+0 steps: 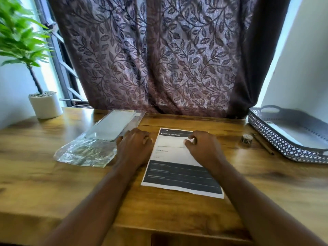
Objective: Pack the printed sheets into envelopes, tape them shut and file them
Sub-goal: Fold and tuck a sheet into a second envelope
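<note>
A leaf-patterned curtain is hung behind the wooden counter, on which everything for the job is laid out. At the far right of the counter a grey perforated tray with handles is set; something pale is seen inside it, but whether that is a filed envelope or the tray's own floor cannot be told. A potted plant is stood at the far left corner. Just left of centre a clear plastic packet of envelopes is laid, with the pale envelopes lodged in its far half and its near half crumpled and empty.

One printed sheet is laid flat and unfolded in the middle of the counter, just beside the packet. The left hand is placed knuckles up at the sheet's left edge, fingers bent; whether that edge is gripped cannot be told. The right hand is rested on the sheet's upper right part, thumb and forefinger drawn close together; whether paper is pinched between them is lost to blur.

A pencil and a small roll of tape are left between the sheet and the tray, touched by neither hand.

The task is judged to be at an early stage: no envelope is seen loose on the counter, and folding, packing, taping and filing of this sheet are all left to be done.
</note>
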`<state>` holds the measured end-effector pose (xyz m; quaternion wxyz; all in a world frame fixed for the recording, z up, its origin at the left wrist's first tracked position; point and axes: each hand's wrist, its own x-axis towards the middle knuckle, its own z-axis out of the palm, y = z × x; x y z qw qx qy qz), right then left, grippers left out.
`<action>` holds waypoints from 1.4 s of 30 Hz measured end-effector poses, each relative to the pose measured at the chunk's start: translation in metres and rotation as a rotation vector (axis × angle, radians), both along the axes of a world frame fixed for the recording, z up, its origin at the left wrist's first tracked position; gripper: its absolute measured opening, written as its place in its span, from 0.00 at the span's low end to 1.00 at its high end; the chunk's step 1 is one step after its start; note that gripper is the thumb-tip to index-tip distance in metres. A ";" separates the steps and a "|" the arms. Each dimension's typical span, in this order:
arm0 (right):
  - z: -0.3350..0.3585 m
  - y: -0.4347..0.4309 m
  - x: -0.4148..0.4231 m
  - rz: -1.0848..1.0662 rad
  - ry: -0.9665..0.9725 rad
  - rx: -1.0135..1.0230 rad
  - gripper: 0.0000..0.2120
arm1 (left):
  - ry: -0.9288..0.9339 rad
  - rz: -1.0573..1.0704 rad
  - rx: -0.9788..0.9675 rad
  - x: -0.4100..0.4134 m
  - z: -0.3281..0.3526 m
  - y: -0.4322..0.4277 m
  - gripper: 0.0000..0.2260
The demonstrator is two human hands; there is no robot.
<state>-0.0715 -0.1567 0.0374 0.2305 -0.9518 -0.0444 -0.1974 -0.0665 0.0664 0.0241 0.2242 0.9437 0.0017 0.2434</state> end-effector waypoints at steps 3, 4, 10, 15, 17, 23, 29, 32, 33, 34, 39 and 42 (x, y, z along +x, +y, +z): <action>0.002 0.053 -0.013 0.168 -0.025 0.065 0.13 | -0.047 0.007 0.018 -0.019 0.002 0.025 0.14; 0.001 0.071 -0.017 0.236 -0.034 0.067 0.12 | -0.090 0.015 0.022 -0.024 0.001 0.039 0.14; 0.000 0.178 -0.042 0.570 0.015 0.037 0.14 | -0.133 0.260 0.021 -0.056 -0.005 0.150 0.24; -0.007 0.245 -0.036 0.629 0.066 -0.072 0.20 | 0.091 0.398 0.030 -0.065 -0.023 0.189 0.39; -0.011 0.267 -0.024 0.629 0.123 -0.138 0.18 | 0.121 0.389 -0.057 -0.067 -0.029 0.193 0.39; -0.023 0.301 0.009 0.535 0.284 -0.310 0.18 | 0.130 0.346 -0.143 -0.068 -0.028 0.191 0.35; -0.024 0.324 0.037 0.398 0.385 -0.361 0.27 | 0.166 0.315 -0.139 -0.064 -0.028 0.196 0.34; -0.028 0.327 0.053 0.317 0.412 -0.457 0.31 | 0.184 0.330 -0.114 -0.063 -0.030 0.198 0.35; -0.027 0.328 0.055 0.312 0.445 -0.460 0.31 | 0.185 0.332 -0.112 -0.064 -0.029 0.198 0.35; -0.021 0.331 0.055 0.327 0.474 -0.466 0.30 | 0.185 0.333 -0.114 -0.064 -0.029 0.198 0.35; -0.006 0.336 0.051 0.304 0.314 -0.475 0.20 | 0.181 0.340 -0.114 -0.061 -0.028 0.196 0.34; -0.005 0.335 0.056 0.269 0.336 -0.496 0.20 | 0.177 0.336 -0.120 -0.062 -0.028 0.196 0.35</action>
